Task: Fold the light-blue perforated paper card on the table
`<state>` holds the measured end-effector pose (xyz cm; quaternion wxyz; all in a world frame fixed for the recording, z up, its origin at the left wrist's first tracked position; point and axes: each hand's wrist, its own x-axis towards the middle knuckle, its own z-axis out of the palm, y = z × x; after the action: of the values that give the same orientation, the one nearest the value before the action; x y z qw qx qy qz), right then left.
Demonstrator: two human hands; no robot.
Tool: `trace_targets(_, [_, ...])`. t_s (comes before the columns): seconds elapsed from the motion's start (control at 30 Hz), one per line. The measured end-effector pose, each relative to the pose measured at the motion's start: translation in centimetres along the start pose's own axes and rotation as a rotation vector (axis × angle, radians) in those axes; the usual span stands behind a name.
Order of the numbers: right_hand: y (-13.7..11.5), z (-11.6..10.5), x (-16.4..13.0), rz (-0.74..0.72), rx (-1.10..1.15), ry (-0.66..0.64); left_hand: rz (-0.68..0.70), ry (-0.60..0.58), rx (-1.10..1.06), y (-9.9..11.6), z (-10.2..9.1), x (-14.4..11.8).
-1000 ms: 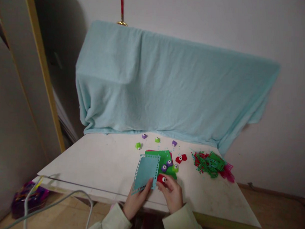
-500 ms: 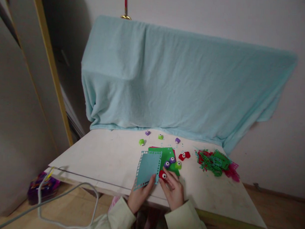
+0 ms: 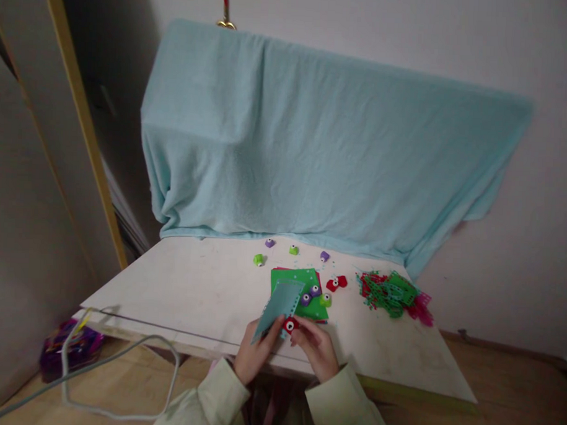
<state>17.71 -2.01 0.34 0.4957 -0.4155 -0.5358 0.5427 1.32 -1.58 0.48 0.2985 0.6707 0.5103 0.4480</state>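
Note:
My left hand point(image 3: 255, 354) grips a light blue sheet of paper point(image 3: 280, 304) by its near part; small punched holes run along the paper's edges. Between the fingers of my right hand point(image 3: 318, 350) is a small red craft punch point(image 3: 289, 325) with a white button, up against the sheet's right edge. Whether the paper sits in its slot I cannot tell. Just beyond my hands lies a stack of green paper point(image 3: 284, 274) with red showing beneath. Two purple punches point(image 3: 306, 299) and a lime punch point(image 3: 326, 299) rest on the stack.
Red punches point(image 3: 337, 282) lie right of the stack. Farther back are lime point(image 3: 258, 260) and purple punches point(image 3: 325, 256). A heap of punched paper scraps point(image 3: 392, 292) is at the right of the white table point(image 3: 178, 289). A grey cable point(image 3: 115, 357) loops at the left front.
My right hand has brought the red punch left against the blue paper's right edge. The sheet has tilted and turned more edge-on. The view has shifted slightly.

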Motion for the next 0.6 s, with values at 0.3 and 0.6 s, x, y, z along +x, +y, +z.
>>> trace_targets(0.3, [1.0,0.4,0.3,0.174,0.154,-0.146,-0.082,-0.153,-0.208,-0.1,0.2,0.4])
trace_targets(0.6, [1.0,0.0,0.3,0.21,0.211,-0.148,-0.104,-0.125,-0.158,-0.4,0.2,0.0])
